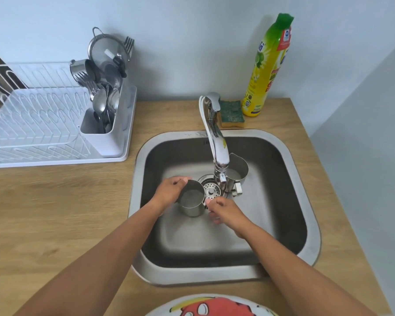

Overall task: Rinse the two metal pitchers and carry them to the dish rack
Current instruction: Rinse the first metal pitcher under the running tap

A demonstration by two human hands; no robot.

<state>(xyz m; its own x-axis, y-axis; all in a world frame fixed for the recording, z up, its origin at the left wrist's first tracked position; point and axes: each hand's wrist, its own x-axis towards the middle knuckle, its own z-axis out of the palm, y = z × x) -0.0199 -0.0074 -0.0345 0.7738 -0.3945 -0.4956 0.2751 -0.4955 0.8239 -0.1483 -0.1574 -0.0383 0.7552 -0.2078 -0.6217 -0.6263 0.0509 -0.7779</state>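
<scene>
Two metal pitchers are in the steel sink (pixel 290 169). My left hand (pixel 170 190) grips the rim of the nearer pitcher (pixel 192 202), which stands upright left of the drain strainer (pixel 211 190). My right hand (pixel 224 212) is just right of that pitcher with curled fingers at its side; whether it holds the handle is hidden. The second pitcher (pixel 237 171) stands upright behind the tap spout (pixel 219 156), its handle toward me. No running water is visible.
A white dish rack (pixel 43 124) stands on the wooden counter (pixel 55 201) at the left, with cutlery, a strainer and a lid in its holder (pixel 105 106). A green sponge (pixel 232 112) and a yellow soap bottle (pixel 267 67) sit behind the sink.
</scene>
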